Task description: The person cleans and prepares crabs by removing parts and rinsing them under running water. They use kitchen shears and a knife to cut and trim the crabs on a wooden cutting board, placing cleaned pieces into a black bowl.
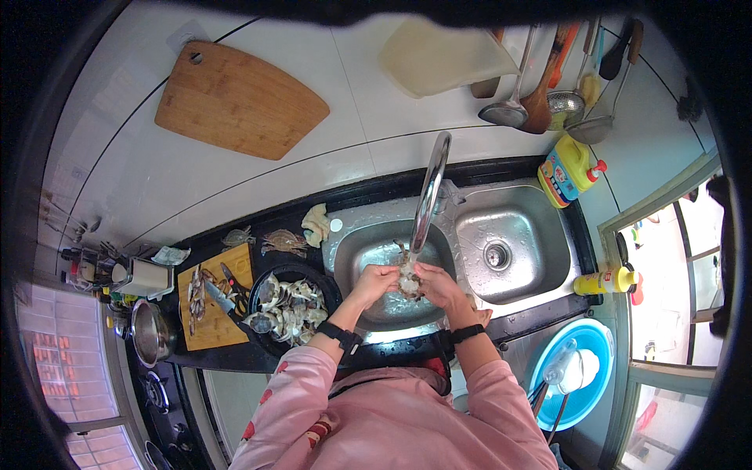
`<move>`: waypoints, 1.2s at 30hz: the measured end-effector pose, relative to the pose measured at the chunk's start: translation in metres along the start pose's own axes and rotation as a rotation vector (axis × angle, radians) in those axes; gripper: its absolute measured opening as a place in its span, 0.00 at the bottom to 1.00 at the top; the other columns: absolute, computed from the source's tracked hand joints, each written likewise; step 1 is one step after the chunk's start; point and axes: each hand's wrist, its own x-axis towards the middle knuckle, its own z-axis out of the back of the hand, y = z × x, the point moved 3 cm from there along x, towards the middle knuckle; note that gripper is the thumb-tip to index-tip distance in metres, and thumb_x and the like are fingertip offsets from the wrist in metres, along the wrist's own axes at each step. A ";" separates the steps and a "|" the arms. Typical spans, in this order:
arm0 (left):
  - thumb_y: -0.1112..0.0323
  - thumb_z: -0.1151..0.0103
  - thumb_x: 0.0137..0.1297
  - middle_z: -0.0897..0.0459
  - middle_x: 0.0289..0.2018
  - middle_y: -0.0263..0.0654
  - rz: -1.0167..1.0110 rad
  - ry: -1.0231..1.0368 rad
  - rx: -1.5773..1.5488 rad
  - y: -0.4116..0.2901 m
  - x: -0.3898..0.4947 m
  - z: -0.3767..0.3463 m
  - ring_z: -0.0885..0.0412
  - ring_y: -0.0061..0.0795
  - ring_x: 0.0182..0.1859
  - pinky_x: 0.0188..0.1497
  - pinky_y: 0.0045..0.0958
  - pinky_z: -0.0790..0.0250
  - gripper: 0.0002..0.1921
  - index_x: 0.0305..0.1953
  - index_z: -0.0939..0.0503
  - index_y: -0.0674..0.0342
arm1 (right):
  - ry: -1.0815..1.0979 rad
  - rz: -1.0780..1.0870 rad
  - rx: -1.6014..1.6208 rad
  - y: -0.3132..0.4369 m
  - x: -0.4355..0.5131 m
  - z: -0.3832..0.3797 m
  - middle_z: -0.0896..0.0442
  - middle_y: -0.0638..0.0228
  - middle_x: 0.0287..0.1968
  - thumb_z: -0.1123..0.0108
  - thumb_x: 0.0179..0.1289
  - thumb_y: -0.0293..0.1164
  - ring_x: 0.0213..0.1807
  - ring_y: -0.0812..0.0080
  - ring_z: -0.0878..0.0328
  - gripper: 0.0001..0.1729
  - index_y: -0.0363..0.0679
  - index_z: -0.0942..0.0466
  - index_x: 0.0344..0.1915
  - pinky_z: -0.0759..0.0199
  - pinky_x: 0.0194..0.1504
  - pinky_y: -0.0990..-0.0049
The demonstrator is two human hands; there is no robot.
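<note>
Under the chrome faucet (pixel 432 188), my left hand (pixel 376 285) and my right hand (pixel 436 285) hold a piece of crab (pixel 409 281) between them, over the left sink basin (pixel 382 314). Fingers of both hands pinch its opposite sides. A round black pan (pixel 335 291) to the left is heaped with crab pieces (pixel 294 308). Beside it lies a wooden cutting board (pixel 220 338) with crab legs (pixel 198 296), a knife (pixel 220 298) and scissors (pixel 236 288). Whole crabs (pixel 284 241) rest behind the pan, near a crumpled cloth (pixel 316 224).
The right sink basin (pixel 529 229) adjoins the left one. Yellow bottles (pixel 567 170) (pixel 605 281) stand at the right edge. A blue basin (pixel 605 364) holding utensils is at lower right. Ladles (pixel 505 113) and a wooden board (pixel 241 100) hang on the wall. A metal pot (pixel 151 332) stands far left.
</note>
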 end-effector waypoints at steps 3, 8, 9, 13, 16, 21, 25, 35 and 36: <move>0.71 0.49 0.61 0.21 0.34 0.34 0.018 0.018 -0.011 0.003 0.005 0.001 0.22 0.20 0.33 0.36 0.20 0.28 0.12 0.43 0.25 0.72 | 0.042 0.030 0.019 -0.004 0.003 0.001 0.24 0.63 0.46 0.49 0.63 0.33 0.47 0.69 0.27 0.17 0.34 0.29 0.48 0.33 0.50 0.69; 0.74 0.50 0.60 0.22 0.31 0.36 0.057 -0.086 0.041 0.008 0.011 0.002 0.22 0.23 0.32 0.36 0.22 0.27 0.09 0.39 0.23 0.73 | 0.067 0.085 0.037 -0.007 0.002 0.001 0.23 0.62 0.44 0.49 0.63 0.33 0.44 0.68 0.25 0.19 0.32 0.30 0.49 0.31 0.48 0.69; 0.74 0.51 0.60 0.22 0.31 0.36 0.062 -0.122 0.075 0.009 0.012 0.003 0.22 0.24 0.32 0.36 0.22 0.27 0.09 0.38 0.23 0.72 | -0.003 0.072 0.000 -0.007 0.001 0.002 0.23 0.63 0.44 0.49 0.63 0.33 0.44 0.69 0.25 0.19 0.32 0.30 0.49 0.31 0.47 0.70; 0.73 0.49 0.59 0.22 0.29 0.35 0.088 -0.223 0.005 0.018 0.014 0.011 0.22 0.23 0.30 0.34 0.23 0.27 0.09 0.36 0.23 0.72 | -0.041 0.080 -0.040 -0.001 -0.010 0.002 0.22 0.65 0.43 0.50 0.63 0.33 0.42 0.70 0.24 0.17 0.35 0.29 0.48 0.30 0.44 0.71; 0.68 0.50 0.60 0.21 0.31 0.37 0.030 -0.222 0.152 0.028 0.022 0.020 0.21 0.26 0.31 0.34 0.25 0.27 0.12 0.40 0.23 0.72 | -0.041 0.114 -0.027 0.002 -0.013 -0.001 0.22 0.66 0.43 0.50 0.63 0.33 0.42 0.70 0.24 0.16 0.36 0.29 0.48 0.30 0.44 0.70; 0.58 0.57 0.66 0.21 0.40 0.36 -0.140 -0.377 0.728 0.025 0.033 0.016 0.22 0.26 0.38 0.41 0.25 0.32 0.20 0.52 0.29 0.66 | -0.032 0.125 0.002 0.002 -0.012 0.003 0.24 0.67 0.46 0.49 0.63 0.33 0.47 0.70 0.27 0.18 0.37 0.30 0.50 0.34 0.49 0.70; 0.58 0.54 0.66 0.23 0.42 0.32 -0.096 -0.060 0.141 0.014 0.017 -0.008 0.26 0.18 0.42 0.46 0.22 0.34 0.21 0.56 0.33 0.65 | -0.019 0.126 0.089 -0.002 -0.006 0.008 0.24 0.65 0.47 0.51 0.64 0.34 0.48 0.70 0.27 0.18 0.37 0.30 0.50 0.34 0.49 0.70; 0.68 0.44 0.60 0.22 0.38 0.27 -0.122 0.077 0.042 -0.002 -0.020 -0.003 0.26 0.14 0.37 0.39 0.16 0.35 0.19 0.53 0.30 0.63 | -0.152 0.028 -0.196 0.004 0.007 -0.005 0.23 0.67 0.45 0.49 0.63 0.36 0.45 0.72 0.26 0.18 0.38 0.30 0.50 0.33 0.48 0.74; 0.68 0.44 0.60 0.21 0.37 0.27 -0.082 0.033 0.018 -0.001 -0.023 0.003 0.26 0.13 0.37 0.39 0.16 0.36 0.19 0.52 0.29 0.63 | -0.195 0.013 -0.254 0.007 0.010 -0.005 0.23 0.67 0.43 0.48 0.63 0.36 0.44 0.73 0.26 0.18 0.38 0.29 0.49 0.33 0.47 0.74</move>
